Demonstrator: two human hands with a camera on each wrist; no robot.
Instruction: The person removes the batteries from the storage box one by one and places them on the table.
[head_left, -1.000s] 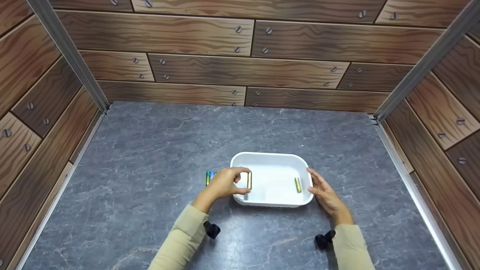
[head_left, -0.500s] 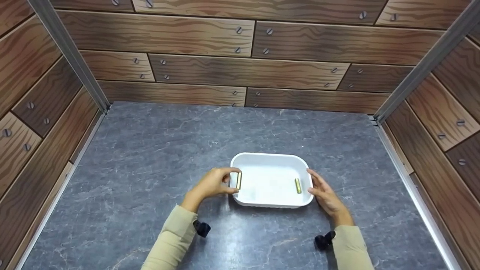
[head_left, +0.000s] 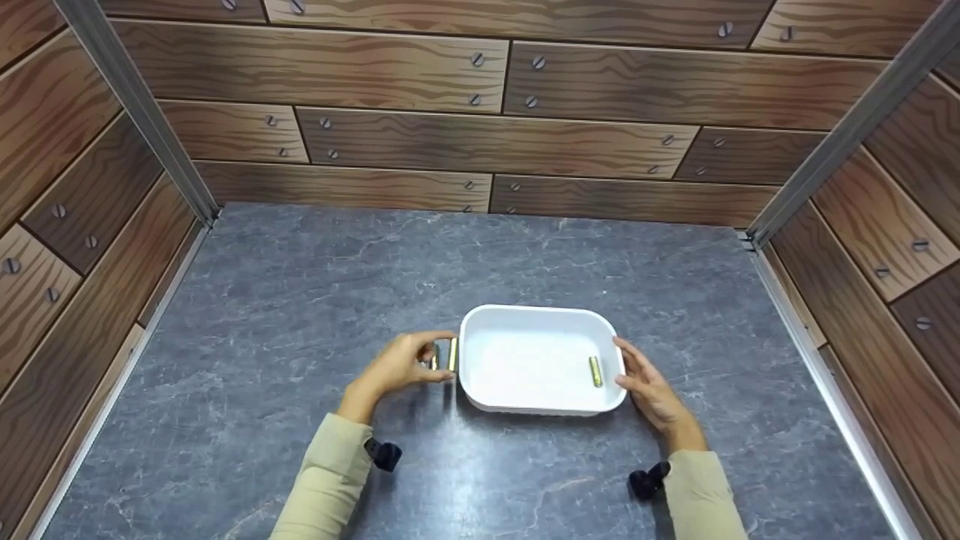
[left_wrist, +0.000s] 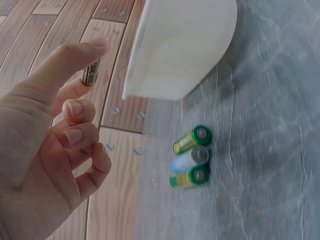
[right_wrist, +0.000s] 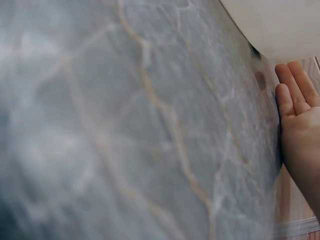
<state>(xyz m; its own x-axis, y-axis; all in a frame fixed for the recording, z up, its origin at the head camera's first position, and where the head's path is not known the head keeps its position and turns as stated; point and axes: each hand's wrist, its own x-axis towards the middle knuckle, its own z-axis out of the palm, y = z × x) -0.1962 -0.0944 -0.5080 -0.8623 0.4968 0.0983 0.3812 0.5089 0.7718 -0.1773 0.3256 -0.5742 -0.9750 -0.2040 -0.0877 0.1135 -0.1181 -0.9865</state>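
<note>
My left hand (head_left: pixel 394 364) pinches a gold-coloured battery (head_left: pixel 452 355) between thumb and fingertip, just off the left wall of a white plastic tub (head_left: pixel 525 360). In the left wrist view the dark, lettered end of the held battery (left_wrist: pixel 91 73) shows below the thumb, while the other fingers curl loosely. Under that hand, three batteries lie side by side on the table: two green and yellow ones (left_wrist: pixel 190 176) with a blue one (left_wrist: pixel 189 161) between. One yellow-green battery (head_left: pixel 595 371) lies inside the tub at its right. My right hand (head_left: pixel 656 394) touches the tub's right side with extended fingers.
The tub stands on a grey marbled tabletop (head_left: pixel 337 277). Wood-patterned panels (head_left: pixel 495 142) wall in the back and both sides, with metal rails (head_left: pixel 825 382) along the side edges.
My left hand has moved left with the pinched battery, from over the tub to outside its left wall. The right hand and the tub have stayed in place.
</note>
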